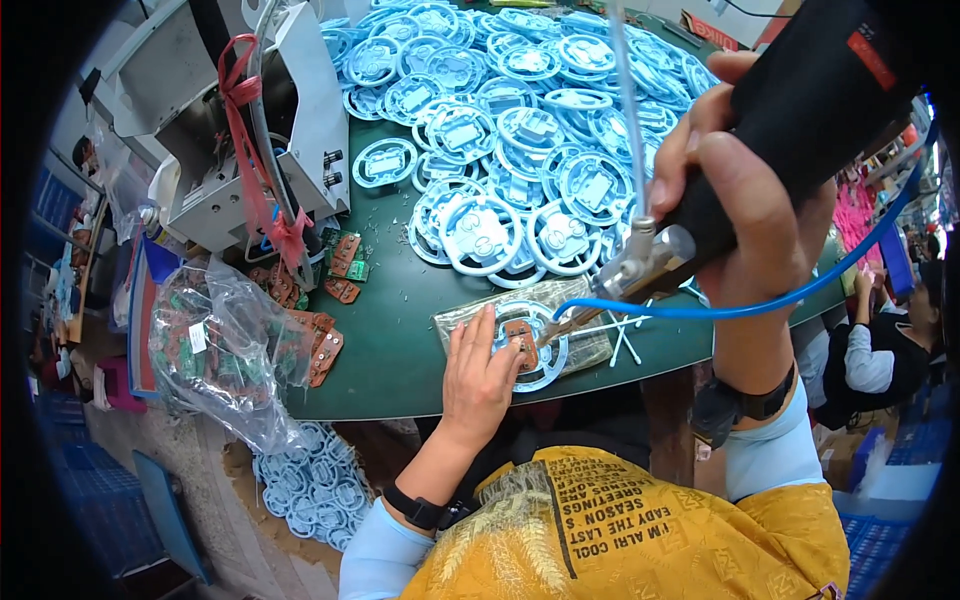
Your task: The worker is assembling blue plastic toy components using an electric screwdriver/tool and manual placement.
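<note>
On the near table edge lies a light-blue plastic toy steering wheel (559, 372) with a reddish-brown circuit board (518, 338) in its middle. My left hand (482, 370) rests over the wheel's left side, its fingertips pressed on the board and holding it in place. My right hand (750, 190) is wrapped round a black power screwdriver (790, 110), tilted down to the left, with its tip at the board. A blue air hose (700, 313) curves below the screwdriver. Under the wheel is a flat pad wrapped in clear plastic (590, 350).
Many light-blue wheel parts (480, 235) are heaped across the green table (385, 300). A grey metal machine (240, 180) stands left, beside loose circuit boards (345, 255) and a plastic bag of boards (215, 340). More wheels (310, 490) lie below. Another person (880, 350) sits at right.
</note>
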Tool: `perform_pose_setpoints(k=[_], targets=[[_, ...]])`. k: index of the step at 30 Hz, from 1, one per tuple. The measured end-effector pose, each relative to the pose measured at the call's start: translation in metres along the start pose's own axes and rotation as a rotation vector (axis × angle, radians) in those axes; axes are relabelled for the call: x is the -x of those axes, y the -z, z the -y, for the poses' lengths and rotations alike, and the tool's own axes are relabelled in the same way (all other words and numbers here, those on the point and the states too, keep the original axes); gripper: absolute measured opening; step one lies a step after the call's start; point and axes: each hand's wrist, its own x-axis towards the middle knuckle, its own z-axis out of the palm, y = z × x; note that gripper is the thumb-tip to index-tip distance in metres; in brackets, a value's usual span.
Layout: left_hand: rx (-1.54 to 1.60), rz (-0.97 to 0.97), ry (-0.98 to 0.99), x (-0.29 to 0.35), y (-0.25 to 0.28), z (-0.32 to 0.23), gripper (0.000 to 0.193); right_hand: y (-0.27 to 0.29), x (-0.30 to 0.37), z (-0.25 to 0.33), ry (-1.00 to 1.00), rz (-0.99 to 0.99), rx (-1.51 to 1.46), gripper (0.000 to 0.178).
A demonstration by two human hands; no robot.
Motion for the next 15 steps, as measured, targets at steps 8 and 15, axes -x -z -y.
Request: perform_pose_setpoints(k=[8, 15], targets=[[-0.013, -0.02, -0.048, 0.001, -0.002, 0.003, 0.019, -0.011, 0.023, -0.026, -0.03, 0.076, 0.073, 0.046], [-0.03, -0.02, -0.046, 0.0, -0.003, 0.003, 0.021, -0.013, 0.023, -0.029, -0.068, 0.011, 0.067, 0.045]])
